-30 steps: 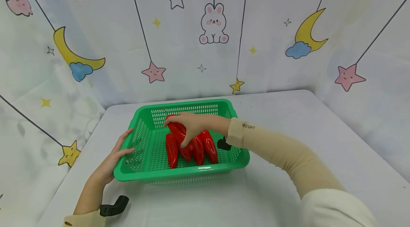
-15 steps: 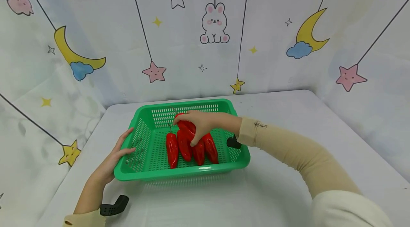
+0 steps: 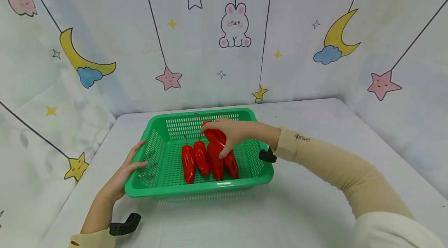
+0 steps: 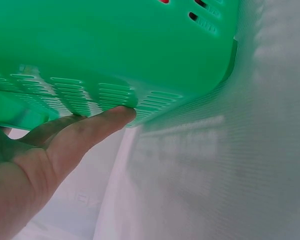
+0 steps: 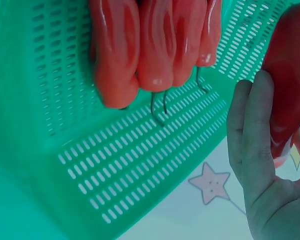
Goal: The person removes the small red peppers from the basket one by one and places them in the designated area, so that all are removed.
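Observation:
A green slotted basket [image 3: 196, 190] stands on the white table. Several glossy red peppers [image 3: 202, 160] lie side by side in it, stems pointing away from me. My right hand [image 3: 224, 135] reaches in from the right and grips one more red pepper [image 3: 213, 136] just above the lying ones, toward the basket's right half. In the right wrist view my fingers [image 5: 252, 135] curl round that pepper [image 5: 290, 85], with the lying peppers [image 5: 155, 45] beyond. My left hand [image 3: 134, 158] rests flat against the basket's left wall, one straight finger [image 4: 90, 130] touching the basket [image 4: 115, 45].
The white table [image 3: 315, 143] is closed in at the back and both sides by a pale cloth backdrop [image 3: 224, 65] printed with moons, stars and rabbits. Black camera mounts sit at my left wrist [image 3: 124, 224] and right wrist [image 3: 267, 156].
My right hand has carried the gripped pepper to the right across the basket, uncovering the lying peppers on the left. The left hand and basket have stayed still.

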### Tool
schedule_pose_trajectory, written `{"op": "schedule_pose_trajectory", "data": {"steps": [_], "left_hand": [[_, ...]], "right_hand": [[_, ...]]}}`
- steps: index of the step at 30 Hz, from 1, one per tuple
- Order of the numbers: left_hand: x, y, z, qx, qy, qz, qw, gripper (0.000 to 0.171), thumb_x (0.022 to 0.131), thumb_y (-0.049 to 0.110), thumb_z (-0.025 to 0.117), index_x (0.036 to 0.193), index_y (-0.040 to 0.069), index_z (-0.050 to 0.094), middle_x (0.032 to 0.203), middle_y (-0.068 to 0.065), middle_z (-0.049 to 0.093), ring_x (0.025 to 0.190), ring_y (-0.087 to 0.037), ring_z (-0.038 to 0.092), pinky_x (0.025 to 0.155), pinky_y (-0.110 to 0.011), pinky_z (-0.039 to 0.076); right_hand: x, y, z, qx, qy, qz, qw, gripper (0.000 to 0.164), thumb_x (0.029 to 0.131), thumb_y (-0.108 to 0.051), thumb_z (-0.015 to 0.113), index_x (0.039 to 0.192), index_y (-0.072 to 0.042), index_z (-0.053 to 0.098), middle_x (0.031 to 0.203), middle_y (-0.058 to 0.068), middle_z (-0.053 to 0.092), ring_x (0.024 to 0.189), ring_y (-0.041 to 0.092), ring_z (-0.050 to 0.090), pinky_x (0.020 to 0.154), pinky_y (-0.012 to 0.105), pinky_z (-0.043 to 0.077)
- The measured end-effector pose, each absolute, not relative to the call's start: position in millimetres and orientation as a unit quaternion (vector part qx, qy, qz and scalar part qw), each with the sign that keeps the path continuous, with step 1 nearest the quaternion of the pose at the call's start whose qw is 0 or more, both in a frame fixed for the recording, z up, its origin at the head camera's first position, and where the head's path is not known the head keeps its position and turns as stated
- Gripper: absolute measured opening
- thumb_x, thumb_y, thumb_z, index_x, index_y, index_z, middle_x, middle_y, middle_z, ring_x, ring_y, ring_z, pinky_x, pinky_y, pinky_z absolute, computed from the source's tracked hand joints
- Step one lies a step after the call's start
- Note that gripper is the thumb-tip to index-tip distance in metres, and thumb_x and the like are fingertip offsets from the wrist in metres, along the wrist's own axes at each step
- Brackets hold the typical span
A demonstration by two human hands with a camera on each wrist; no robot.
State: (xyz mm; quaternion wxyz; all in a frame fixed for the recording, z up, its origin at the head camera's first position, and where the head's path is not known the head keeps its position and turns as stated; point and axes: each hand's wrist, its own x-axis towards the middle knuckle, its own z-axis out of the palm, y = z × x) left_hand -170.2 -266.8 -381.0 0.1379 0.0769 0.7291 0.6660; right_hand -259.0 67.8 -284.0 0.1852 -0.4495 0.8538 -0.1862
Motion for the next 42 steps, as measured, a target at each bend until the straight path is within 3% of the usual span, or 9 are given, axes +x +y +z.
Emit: {"op": "schedule_pose_trajectory", "data": {"steps": [17, 27, 42], "left_hand": [[-171.1, -267.4, -380.8, 0.083, 0.733, 0.662, 0.132, 0.066, 0.096, 0.018, 0.04, 0.146, 0.037, 0.001, 0.145, -0.018, -0.002, 0.104, -0.028, 0.042, 0.075, -0.038, 0.047], [-170.2, -266.1, -379.9, 0.07, 0.736, 0.659, 0.134, 0.067, 0.096, 0.019, 0.041, 0.146, 0.037, 0.001, 0.145, -0.018, 0.0, 0.107, -0.03, 0.039, 0.076, -0.038, 0.046], [-171.1, -266.8, -381.1, 0.07, 0.742, 0.654, 0.133, 0.066, 0.096, 0.019, 0.041, 0.146, 0.038, 0.001, 0.145, -0.018, 0.0, 0.106, -0.031, 0.039, 0.076, -0.039, 0.046]], "right_hand": [[-258.8, 101.6, -268.2, -0.45, 0.857, -0.195, 0.158, 0.068, 0.071, -0.016, 0.076, 0.13, -0.016, 0.042, 0.12, 0.002, 0.048, 0.106, 0.018, 0.045, 0.074, 0.026, 0.048], [-256.1, 120.8, -265.3, -0.423, 0.864, -0.207, 0.179, 0.07, 0.072, -0.015, 0.074, 0.132, -0.017, 0.039, 0.12, 0.002, 0.046, 0.107, 0.019, 0.044, 0.074, 0.027, 0.048], [-256.5, 159.6, -257.8, -0.396, 0.871, -0.241, 0.165, 0.068, 0.071, -0.012, 0.077, 0.129, -0.012, 0.041, 0.12, 0.006, 0.047, 0.107, 0.025, 0.047, 0.072, 0.032, 0.051]]}}
